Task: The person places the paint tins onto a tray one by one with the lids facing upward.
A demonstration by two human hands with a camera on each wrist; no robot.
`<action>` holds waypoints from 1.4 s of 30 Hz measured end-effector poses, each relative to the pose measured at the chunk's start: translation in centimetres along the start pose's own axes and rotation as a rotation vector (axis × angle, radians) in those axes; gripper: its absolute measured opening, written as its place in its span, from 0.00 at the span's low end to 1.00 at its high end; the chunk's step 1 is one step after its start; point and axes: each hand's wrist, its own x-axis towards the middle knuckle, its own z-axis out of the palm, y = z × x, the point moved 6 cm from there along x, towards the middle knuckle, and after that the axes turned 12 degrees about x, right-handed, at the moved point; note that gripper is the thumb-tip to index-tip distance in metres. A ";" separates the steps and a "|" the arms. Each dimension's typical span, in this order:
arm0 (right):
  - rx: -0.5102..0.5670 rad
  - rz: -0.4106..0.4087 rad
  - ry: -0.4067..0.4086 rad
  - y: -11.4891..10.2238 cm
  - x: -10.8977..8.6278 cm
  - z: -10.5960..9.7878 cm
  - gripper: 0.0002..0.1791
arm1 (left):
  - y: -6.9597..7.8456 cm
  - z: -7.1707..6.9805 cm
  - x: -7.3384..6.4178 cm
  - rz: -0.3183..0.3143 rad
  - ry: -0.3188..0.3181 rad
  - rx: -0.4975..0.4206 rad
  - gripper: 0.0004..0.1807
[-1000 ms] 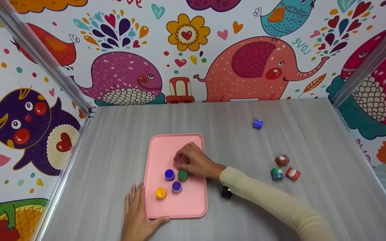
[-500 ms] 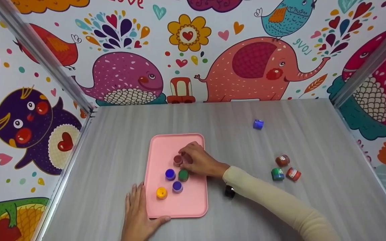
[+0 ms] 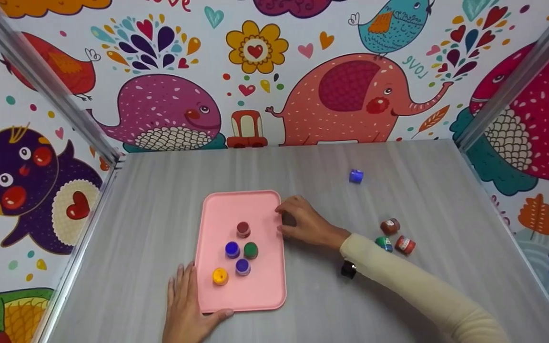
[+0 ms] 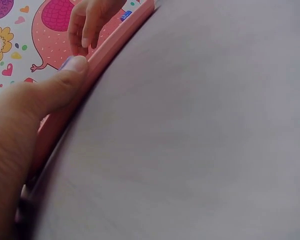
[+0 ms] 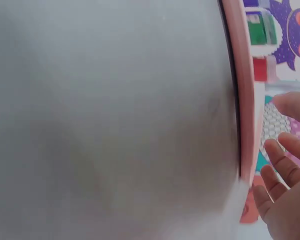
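Observation:
My left hand [image 3: 183, 305] lies at the near left corner of the pink tray [image 3: 267, 295], straight fingers along its left side. Its thumb touches the front rim, as the left wrist view also shows. Beyond the tray's right rim hovers my right hand [image 3: 309, 223], fingers loosely bent and apart, nothing between them; the right wrist view shows the spread fingers [image 5: 277, 187]. Standing on the tray are small paint jars: a maroon-lidded one [image 3: 243, 229], a blue one [image 3: 232, 249], a green one [image 3: 250, 250], a purple-blue one [image 3: 242, 267] and a yellow one [image 3: 220, 276].
Right of the tray, a brown jar [image 3: 390, 226], a green jar [image 3: 384, 244] and a red jar [image 3: 405, 245] lie close together on the grey table [image 3: 160, 190]. Farther back lies a blue jar [image 3: 356, 176]. Patterned walls [image 3: 255, 95] enclose the table's back and sides.
My right hand has let go of the maroon-lidded jar, which stays on the tray, and has moved right past the tray's rim. My left hand keeps its place. The head view has shifted slightly.

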 end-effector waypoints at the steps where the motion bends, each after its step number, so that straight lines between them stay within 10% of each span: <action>1: 0.014 0.011 0.005 0.2 -0.2 -0.5 0.24 | 0.0 0.0 0.0 -0.001 -0.005 0.003 0.86; 27: -0.071 0.212 0.233 4.9 -3.4 -13.2 0.25 | 0.2 -0.1 0.2 0.022 -0.008 -0.001 0.85; 42: -0.179 0.420 0.257 8.4 -4.3 -17.3 0.34 | 0.0 -0.1 0.2 -0.006 -0.043 -0.010 0.88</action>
